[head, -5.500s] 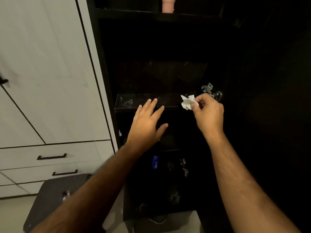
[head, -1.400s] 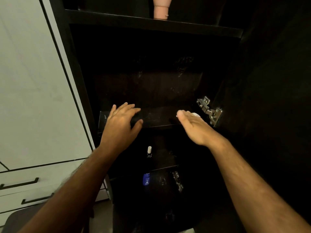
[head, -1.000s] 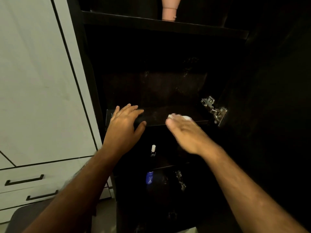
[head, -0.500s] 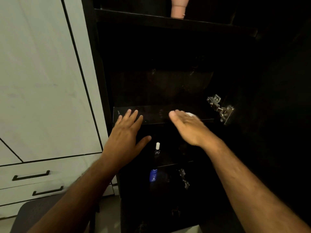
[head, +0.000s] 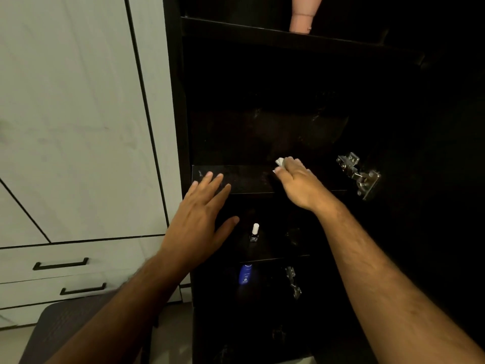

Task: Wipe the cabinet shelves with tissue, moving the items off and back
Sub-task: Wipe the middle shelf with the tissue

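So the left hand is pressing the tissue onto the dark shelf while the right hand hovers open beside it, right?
Not quite: the head view shows the right hand pressing the tissue onto the dark shelf, while the left hand hovers open beside it.

white tissue, black shelf, blue bottle
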### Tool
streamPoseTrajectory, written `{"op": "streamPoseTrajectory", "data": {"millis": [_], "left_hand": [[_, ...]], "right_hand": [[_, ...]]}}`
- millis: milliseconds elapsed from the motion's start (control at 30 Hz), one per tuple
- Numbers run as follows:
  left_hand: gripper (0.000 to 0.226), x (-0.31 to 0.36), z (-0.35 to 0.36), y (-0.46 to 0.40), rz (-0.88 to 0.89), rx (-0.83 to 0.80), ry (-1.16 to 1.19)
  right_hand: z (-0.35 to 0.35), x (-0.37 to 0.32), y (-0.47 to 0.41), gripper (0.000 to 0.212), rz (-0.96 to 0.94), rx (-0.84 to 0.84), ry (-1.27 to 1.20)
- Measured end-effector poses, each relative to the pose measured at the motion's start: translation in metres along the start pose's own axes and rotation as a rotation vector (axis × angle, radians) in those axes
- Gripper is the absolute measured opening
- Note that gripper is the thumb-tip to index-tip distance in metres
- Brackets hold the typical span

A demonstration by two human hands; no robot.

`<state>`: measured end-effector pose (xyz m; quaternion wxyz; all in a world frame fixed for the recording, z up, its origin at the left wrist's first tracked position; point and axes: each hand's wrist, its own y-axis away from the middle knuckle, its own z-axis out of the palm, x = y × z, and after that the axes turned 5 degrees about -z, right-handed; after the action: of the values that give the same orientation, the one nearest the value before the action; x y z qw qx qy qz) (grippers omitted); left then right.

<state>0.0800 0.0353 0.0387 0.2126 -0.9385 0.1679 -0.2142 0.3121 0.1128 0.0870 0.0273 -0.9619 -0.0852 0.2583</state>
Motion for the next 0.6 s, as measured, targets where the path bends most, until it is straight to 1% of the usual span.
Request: {"op": "streamPoseTrajectory", "data": {"millis": [67, 133, 233, 333, 433, 500, 600], "left_hand": [[0.065, -0.002, 0.001, 0.003, 0.005, -0.001, 0.0], [0.067, -0.005, 0.002, 0.007, 0.023, -0.003, -0.008], [0.067, -0.007, 0.0, 0.011, 0.031, 0.009, -0.006], [0.066, -0.008, -0.002, 0.012, 0.024, 0.022, -0.008], [0.067, -0.007, 0.0, 0.011, 0.039, 0.005, -0.013], [0.068, -0.006, 0.002, 0.009, 0.039, 0.003, -0.013], [0.068, -0.008, 0.003, 0.008, 0.033, 0.018, -0.005]], "right_hand": [[-0.001, 0.004, 0.006, 0.051, -0.041, -0.064, 0.08], [0.002, 0.004, 0.007, 0.054, -0.041, -0.121, 0.115], [0.007, -0.003, -0.005, 0.059, 0.01, -0.076, 0.086], [0.021, -0.023, -0.015, 0.067, 0.035, -0.049, 0.162], [0.037, -0.044, -0.01, 0.063, -0.098, -0.12, 0.131], [0.034, -0.047, 0.0, 0.058, -0.185, -0.179, 0.106], [0.017, -0.029, 0.021, 0.054, -0.185, -0.248, 0.146]]}}
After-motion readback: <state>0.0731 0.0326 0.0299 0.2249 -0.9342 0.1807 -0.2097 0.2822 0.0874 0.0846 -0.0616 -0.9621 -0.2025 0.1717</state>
